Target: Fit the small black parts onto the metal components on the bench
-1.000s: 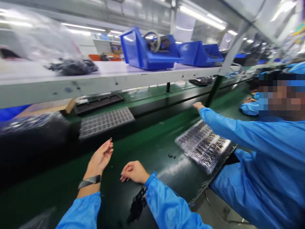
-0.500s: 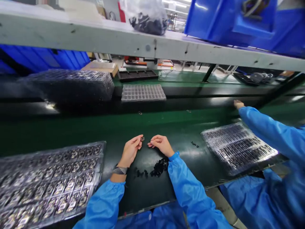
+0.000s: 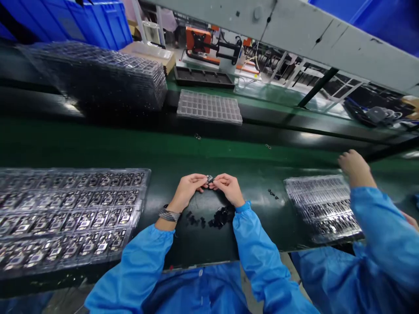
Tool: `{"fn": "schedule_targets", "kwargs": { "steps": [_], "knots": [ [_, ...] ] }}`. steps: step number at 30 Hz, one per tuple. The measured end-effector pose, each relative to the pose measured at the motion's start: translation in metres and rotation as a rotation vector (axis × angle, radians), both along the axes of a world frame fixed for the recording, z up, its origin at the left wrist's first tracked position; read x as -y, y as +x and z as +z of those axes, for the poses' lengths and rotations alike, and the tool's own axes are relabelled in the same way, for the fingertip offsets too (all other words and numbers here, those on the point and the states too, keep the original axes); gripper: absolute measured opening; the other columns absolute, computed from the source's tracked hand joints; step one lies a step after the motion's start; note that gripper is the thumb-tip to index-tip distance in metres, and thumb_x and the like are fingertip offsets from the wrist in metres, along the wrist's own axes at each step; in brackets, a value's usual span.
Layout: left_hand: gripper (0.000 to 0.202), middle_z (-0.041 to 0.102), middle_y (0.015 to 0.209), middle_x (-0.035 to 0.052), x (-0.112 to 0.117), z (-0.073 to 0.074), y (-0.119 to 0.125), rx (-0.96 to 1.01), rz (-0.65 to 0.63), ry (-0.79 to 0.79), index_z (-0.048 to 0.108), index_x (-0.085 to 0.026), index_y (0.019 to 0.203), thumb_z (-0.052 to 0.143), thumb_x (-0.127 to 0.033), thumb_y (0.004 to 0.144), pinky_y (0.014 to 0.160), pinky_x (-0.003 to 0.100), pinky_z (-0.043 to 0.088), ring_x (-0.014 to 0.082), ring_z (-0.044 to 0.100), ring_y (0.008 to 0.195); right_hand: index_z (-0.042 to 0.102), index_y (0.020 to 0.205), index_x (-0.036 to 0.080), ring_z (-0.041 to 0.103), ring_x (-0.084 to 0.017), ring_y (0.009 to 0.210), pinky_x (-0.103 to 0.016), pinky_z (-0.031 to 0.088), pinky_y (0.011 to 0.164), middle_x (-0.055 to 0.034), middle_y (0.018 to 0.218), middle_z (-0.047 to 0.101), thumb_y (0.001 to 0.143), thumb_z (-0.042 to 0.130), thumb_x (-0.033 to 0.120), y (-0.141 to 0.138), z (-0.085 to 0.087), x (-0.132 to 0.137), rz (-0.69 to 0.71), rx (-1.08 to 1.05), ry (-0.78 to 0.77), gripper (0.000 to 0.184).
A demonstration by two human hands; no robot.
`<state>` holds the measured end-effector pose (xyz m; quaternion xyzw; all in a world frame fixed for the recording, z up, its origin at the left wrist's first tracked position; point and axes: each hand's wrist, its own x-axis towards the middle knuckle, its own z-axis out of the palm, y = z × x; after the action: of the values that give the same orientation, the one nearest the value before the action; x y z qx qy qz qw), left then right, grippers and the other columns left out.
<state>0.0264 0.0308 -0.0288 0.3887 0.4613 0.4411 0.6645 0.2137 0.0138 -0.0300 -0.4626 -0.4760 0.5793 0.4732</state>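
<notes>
In the middle of the bench, my left hand (image 3: 187, 190) pinches a small circuit board (image 3: 210, 179) between thumb and fingers. My right hand (image 3: 230, 189) meets it from the other side, its fingers closed on a small black piece (image 3: 214, 178) against the board's right edge; the fingertips mostly hide this piece. Below my hands lies a loose pile of small black pieces (image 3: 221, 218), with several more scattered to its left. To the left a clear plastic tray (image 3: 146, 185) holds rows of small circuit boards.
A co-worker's hand (image 3: 355, 165) reaches over the bench at right, above a stack of filled clear trays (image 3: 294, 192). An empty clear tray (image 3: 209, 106) and a tall tray stack (image 3: 131, 83) stand behind. A shelf beam (image 3: 294, 30) crosses overhead. Small bits (image 3: 272, 193) lie right of my hands.
My hands have come together, bringing the black piece to the circuit board. The view has tipped downward and tilted. The co-worker's hand and arm have shifted.
</notes>
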Motion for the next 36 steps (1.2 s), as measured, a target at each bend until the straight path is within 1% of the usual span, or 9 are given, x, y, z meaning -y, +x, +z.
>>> {"fn": "schedule_targets", "kwargs": {
  "steps": [3, 8, 13, 18, 28, 36],
  "knots": [
    [0.04, 0.074, 0.074, 0.0088, 0.0014, 0.0011, 0.0016, -0.026, 0.004, 0.021, 0.074, -0.012, 0.087, 0.088, -0.043, 0.065, 0.057, 0.026, 0.05, 0.0183, 0.068, 0.069, 0.067, 0.088, 0.019, 0.077, -0.022, 0.076, -0.034, 0.06, 0.074, -0.0064, 0.08, 0.078, 0.075, 0.084, 0.05, -0.0001, 0.0012, 0.0008, -0.005, 0.007, -0.001, 0.038],
    [0.039, 0.074, 0.074, 0.0082, 0.0018, -0.001, 0.003, -0.058, -0.003, 0.037, 0.074, -0.012, 0.087, 0.088, -0.041, 0.065, 0.054, 0.025, 0.047, 0.0157, 0.064, 0.062, 0.067, 0.089, 0.02, 0.077, -0.024, 0.08, -0.036, 0.061, 0.075, -0.0065, 0.082, 0.079, 0.074, 0.084, 0.052, -0.0005, 0.0004, 0.0015, -0.014, 0.036, -0.006, 0.039],
    [0.036, 0.073, 0.072, 0.0081, 0.0019, -0.0002, 0.0032, -0.073, -0.011, 0.047, 0.073, -0.013, 0.085, 0.087, -0.04, 0.065, 0.053, 0.025, 0.047, 0.0162, 0.064, 0.062, 0.067, 0.088, 0.021, 0.076, -0.023, 0.078, -0.035, 0.06, 0.074, -0.0062, 0.081, 0.078, 0.075, 0.084, 0.051, -0.0001, -0.0018, 0.0006, -0.016, 0.045, 0.008, 0.037],
    [0.036, 0.073, 0.07, 0.0078, 0.0019, 0.0013, 0.0036, -0.08, -0.005, 0.042, 0.073, -0.012, 0.085, 0.086, -0.038, 0.065, 0.053, 0.025, 0.046, 0.0164, 0.064, 0.061, 0.066, 0.088, 0.021, 0.076, -0.023, 0.078, -0.036, 0.061, 0.075, -0.0059, 0.081, 0.078, 0.075, 0.083, 0.053, 0.0007, -0.0019, 0.0003, -0.016, 0.055, 0.001, 0.039],
    [0.032, 0.073, 0.07, 0.0078, 0.0039, 0.001, 0.0032, -0.076, -0.025, 0.034, 0.073, -0.012, 0.086, 0.085, -0.036, 0.068, 0.055, 0.026, 0.046, 0.0161, 0.065, 0.061, 0.066, 0.088, 0.021, 0.076, -0.023, 0.076, -0.036, 0.061, 0.073, -0.0061, 0.082, 0.079, 0.073, 0.084, 0.056, 0.0006, -0.0008, 0.0, -0.019, 0.062, -0.005, 0.042],
    [0.032, 0.074, 0.074, 0.0085, 0.0055, -0.0003, 0.0063, -0.077, -0.045, 0.027, 0.073, -0.012, 0.086, 0.085, -0.036, 0.068, 0.054, 0.025, 0.046, 0.0158, 0.065, 0.062, 0.066, 0.086, 0.021, 0.075, -0.022, 0.074, -0.034, 0.06, 0.069, -0.0055, 0.08, 0.076, 0.073, 0.085, 0.053, -0.0004, -0.0023, -0.0008, -0.041, 0.067, 0.032, 0.04]
  ]
}}
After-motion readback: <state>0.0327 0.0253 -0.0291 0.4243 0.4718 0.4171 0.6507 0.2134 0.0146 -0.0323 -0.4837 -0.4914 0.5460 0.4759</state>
